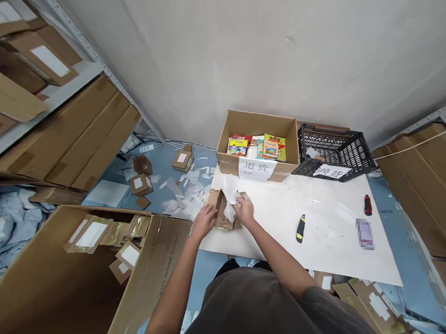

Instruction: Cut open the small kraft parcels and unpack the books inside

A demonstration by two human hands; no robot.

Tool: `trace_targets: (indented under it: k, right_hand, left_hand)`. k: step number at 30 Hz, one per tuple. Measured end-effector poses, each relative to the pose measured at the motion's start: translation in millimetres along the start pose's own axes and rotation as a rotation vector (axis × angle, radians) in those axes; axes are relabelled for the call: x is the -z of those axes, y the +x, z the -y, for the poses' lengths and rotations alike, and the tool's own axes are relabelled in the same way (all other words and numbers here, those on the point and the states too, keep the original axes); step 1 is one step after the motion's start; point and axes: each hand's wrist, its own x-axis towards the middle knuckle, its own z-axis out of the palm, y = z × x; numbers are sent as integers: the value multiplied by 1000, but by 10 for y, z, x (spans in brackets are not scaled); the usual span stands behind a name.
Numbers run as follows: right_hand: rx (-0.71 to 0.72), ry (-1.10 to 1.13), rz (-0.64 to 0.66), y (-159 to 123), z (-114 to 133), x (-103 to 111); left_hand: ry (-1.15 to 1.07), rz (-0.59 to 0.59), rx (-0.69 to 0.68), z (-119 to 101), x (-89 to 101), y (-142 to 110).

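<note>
On the white table in front of me stands a small cardboard box (pixel 213 199) with its flaps up. My left hand (pixel 204 221) is closed on its left side, fingers over the edge. My right hand (pixel 244 208) is at the box's right side, its fingers pinched on a crumpled white sheet (pixel 229 190). Part of that white sheet hangs down into the box and part rises above it. Whether it is paper or thin plastic I cannot make out. Anything deeper inside the box is hidden.
Behind stand a carton (pixel 227 159) with several colourful booklets and a black plastic crate (pixel 354 157). A yellow-black utility knife (pixel 301 228) and a red-black one (pixel 368 205) lie to the right. A large open carton (pixel 173 239) is at my left; paper scraps (pixel 185 192) litter the floor.
</note>
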Motion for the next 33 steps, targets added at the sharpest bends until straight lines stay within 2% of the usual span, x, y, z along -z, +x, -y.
trace_targets:
  k: [3,5,7,9,11,13,16,18,21,24,26,28,30,33]
  right_hand:
    - [-157,-201,222,149,127,-563]
    - [-223,-257,352,193,125,-824]
    - [-225,-259,436,200,114,-976]
    - [-206,-259,469,181,124,-1022]
    - [-189,-277,468,130,148,-970]
    - [-127,-319,391,27,152,-842]
    - [-5,-415,240,-260,51,-621]
    - [11,-458,245,-508,-82,-548]
    - [18,-462,293,-809,-294,-617]
    - [39,-414,210,-910,-442,-753]
    - [70,-366,140,-889,-491,-763]
    - [129,-327,85,-845,-503,-673]
    - [205,-300,22,-807,-489,-494]
    - [306,-274,-89,-785,-455,-132]
  left_hand:
    - [14,78,-21,200,-81,-74]
    - [15,89,7,249,-199,-102]
    - [38,97,39,273,-300,-109]
    - [69,101,47,297,-345,-103]
    - [80,95,40,336,-330,-97]
    - [71,103,17,390,-281,-101]
    - [74,158,-44,480,-240,-129]
    - [83,174,-84,521,-284,-156]
    - [112,113,-117,535,-440,-196]
    - [211,40,-120,502,-559,-213]
    - [291,15,-137,451,-548,-204]
    - [355,-18,-168,355,-467,-184]
    - [394,-71,-200,191,-359,-164]
    - [423,-167,-246,-174,-248,-150]
